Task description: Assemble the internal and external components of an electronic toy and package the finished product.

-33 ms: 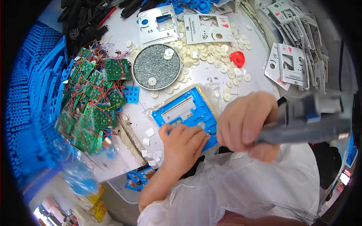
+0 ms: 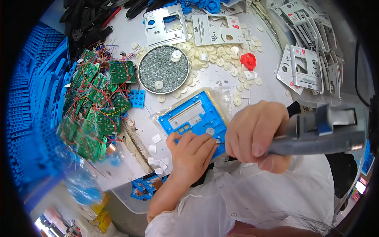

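Centrally: left hand [image 2: 192,155], fingers flat, pressing blue plastic frame [image 2: 192,115] on bench [image 2: 221,77]. Right hand [image 2: 256,134], fingers clenched around grey electric screwdriver [image 2: 319,132], tip at frame's lower edge.

Blue plastic frame [image 2: 194,116]: flat rectangular panel with one long slot cutout and smaller openings, lying face-up on a clear plastic bag just below the round metal dish of screws [image 2: 163,69]. Grey power screwdriver [image 2: 319,132]: lies roughly level, right of the frame, its thin bit touching the frame's lower right corner.
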